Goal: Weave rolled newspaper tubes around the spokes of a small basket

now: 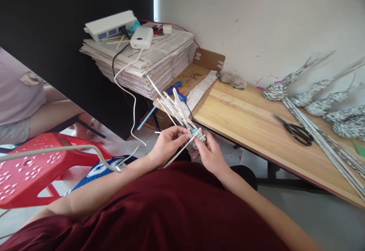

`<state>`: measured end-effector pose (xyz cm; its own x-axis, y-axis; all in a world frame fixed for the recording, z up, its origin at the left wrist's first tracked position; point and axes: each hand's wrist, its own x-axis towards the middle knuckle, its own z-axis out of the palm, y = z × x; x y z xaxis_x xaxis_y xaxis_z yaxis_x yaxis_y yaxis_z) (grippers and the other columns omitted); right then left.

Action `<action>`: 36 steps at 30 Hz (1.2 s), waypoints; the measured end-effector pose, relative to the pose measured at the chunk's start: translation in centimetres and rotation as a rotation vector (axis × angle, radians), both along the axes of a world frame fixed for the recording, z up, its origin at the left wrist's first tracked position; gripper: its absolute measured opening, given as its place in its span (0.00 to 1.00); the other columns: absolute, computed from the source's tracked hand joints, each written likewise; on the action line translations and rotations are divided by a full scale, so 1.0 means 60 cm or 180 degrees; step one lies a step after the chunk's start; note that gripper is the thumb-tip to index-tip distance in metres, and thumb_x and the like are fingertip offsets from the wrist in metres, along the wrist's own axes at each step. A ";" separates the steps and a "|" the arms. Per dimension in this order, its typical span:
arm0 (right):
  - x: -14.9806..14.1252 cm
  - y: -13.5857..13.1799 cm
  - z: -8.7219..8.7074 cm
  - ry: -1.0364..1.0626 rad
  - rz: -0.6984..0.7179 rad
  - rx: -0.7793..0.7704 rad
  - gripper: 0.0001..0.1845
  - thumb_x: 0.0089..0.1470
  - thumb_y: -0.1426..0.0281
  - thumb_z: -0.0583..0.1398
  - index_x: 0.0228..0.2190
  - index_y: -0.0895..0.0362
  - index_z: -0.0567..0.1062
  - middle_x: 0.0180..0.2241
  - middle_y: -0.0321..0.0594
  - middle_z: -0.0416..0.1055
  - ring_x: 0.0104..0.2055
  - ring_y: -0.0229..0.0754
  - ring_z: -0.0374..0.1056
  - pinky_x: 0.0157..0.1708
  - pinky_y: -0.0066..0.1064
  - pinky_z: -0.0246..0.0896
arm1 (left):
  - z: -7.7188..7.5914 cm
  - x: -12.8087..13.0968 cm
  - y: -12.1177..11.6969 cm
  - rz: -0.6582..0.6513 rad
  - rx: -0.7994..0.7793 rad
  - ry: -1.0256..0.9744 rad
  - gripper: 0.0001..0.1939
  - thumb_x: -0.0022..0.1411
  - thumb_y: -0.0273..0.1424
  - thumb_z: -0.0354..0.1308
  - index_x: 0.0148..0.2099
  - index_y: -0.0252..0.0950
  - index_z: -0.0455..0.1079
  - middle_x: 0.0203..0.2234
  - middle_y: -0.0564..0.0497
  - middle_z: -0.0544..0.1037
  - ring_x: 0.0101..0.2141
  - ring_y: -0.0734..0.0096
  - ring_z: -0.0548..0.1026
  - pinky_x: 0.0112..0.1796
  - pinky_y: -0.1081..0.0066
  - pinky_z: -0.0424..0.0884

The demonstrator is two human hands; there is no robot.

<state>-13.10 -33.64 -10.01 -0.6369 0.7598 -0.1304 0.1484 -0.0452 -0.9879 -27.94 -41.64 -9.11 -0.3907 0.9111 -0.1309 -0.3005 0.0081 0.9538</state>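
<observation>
In front of my lap, a small woven piece of rolled newspaper (202, 136) is held between both hands, with a bit of light blue showing inside it. Several rolled paper sticks (174, 106) fan up and away from it. My right hand (210, 152) grips the woven piece from the right, thumb on top. On the other side, my left hand (172, 144) is closed in a pinch on a paper stick at the weave's left edge. One loose white paper stick (182, 149) slants down between the hands toward the dark red shirt. The left fingertips partly hide the weave.
On the wooden table (236, 110) lie black-handled scissors (296, 132), long paper sticks (325, 144) and several woven newspaper shapes (275, 91). A blue glue gun (178, 88) rests near a newspaper stack (171, 53). A white cable (134, 110) hangs by my left arm, near a red stool (42, 163). A person sits far left.
</observation>
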 end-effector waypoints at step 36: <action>0.006 -0.011 0.004 0.0542 0.0063 -0.0843 0.26 0.55 0.52 0.67 0.49 0.51 0.69 0.43 0.37 0.76 0.33 0.41 0.78 0.34 0.39 0.80 | -0.006 -0.007 -0.016 0.0394 0.0266 0.1749 0.08 0.56 0.36 0.70 0.32 0.37 0.81 0.28 0.48 0.79 0.32 0.68 0.76 0.35 0.70 0.71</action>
